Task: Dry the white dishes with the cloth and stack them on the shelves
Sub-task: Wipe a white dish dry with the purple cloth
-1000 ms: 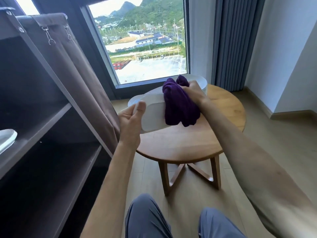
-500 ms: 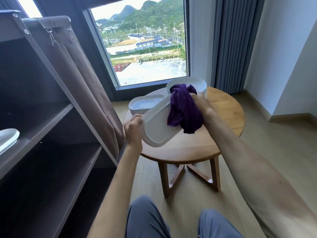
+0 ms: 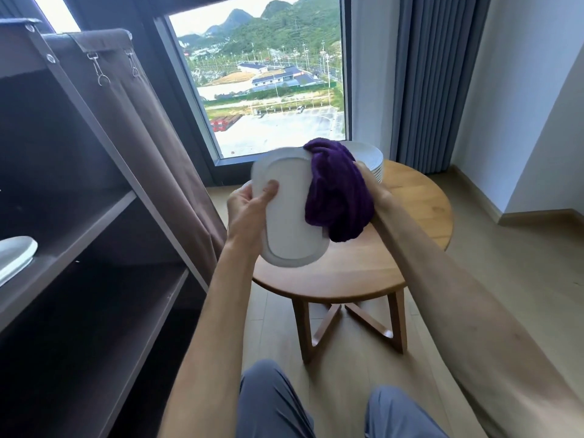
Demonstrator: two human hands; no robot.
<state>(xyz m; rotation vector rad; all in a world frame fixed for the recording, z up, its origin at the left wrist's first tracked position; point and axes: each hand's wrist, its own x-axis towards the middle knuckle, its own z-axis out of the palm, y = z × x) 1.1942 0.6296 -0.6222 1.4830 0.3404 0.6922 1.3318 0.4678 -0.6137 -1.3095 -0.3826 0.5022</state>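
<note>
Drying step in hand: an oval white dish was held up over the round tabletop and wiped with a purple cloth.

The dark shelving unit [image 3: 94,216] stood at the left, its brown fabric cover [image 3: 151,137] clipped back, one white dish [image 3: 14,257] already lying on a shelf. The wooden tabletop [image 3: 395,248] carried a stack of round white plates [image 3: 374,162], not yet dried by the look of it. The oval dish [image 3: 287,222] was tilted upright, underside toward the camera; the left hand [image 3: 248,213] gripped its edge, thumb across the base. The right hand [image 3: 371,188] clutched the purple cloth [image 3: 336,197] against the dish's right rim. Next, I judged, the dish would need swinging left to the shelf, clearing the frame post and hanging cover.
</note>
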